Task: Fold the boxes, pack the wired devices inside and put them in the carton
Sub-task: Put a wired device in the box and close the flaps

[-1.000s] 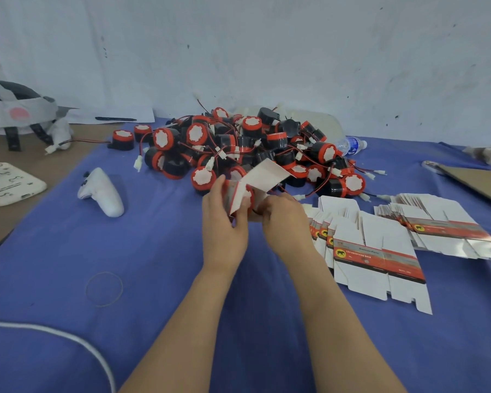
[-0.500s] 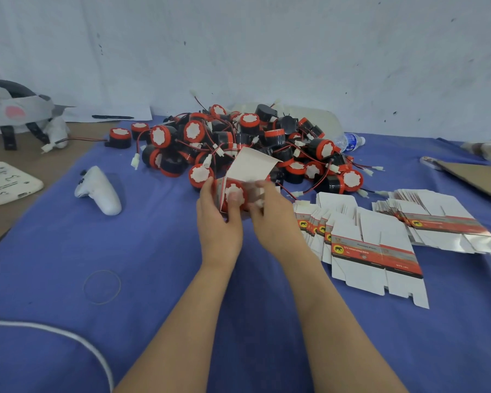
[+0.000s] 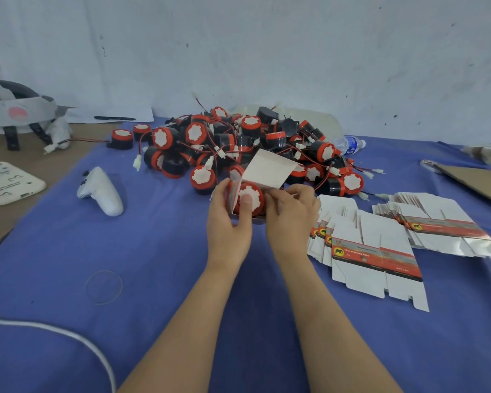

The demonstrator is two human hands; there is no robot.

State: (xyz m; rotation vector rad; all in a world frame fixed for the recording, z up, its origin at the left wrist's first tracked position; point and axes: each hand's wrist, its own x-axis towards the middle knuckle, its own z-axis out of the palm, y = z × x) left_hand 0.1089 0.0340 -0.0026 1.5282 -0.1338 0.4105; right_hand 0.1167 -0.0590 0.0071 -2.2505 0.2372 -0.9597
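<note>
I hold a small white box (image 3: 270, 171) over the blue cloth, its top flap standing open. A red and black wired device (image 3: 253, 198) sits in the box's open mouth, white face toward me. My left hand (image 3: 228, 222) grips the box's left side, thumb pressed on the device. My right hand (image 3: 291, 215) holds the box's right side with fingertips at its opening. Behind lies a pile of wired devices (image 3: 238, 146). Flat unfolded boxes (image 3: 372, 251) are fanned out to the right.
A white controller (image 3: 102, 191) lies on the blue cloth (image 3: 153, 265) at left, a rubber band (image 3: 104, 287) nearer me, a white cable (image 3: 68, 336) at bottom left. A water bottle (image 3: 349, 144) lies behind the pile. Brown cardboard (image 3: 476, 182) sits at the right edge, a headset (image 3: 14, 112) far left.
The device has gone further into the box, and its white face now shows fully in the opening. My left thumb has moved onto the device. Both hands stay on the box.
</note>
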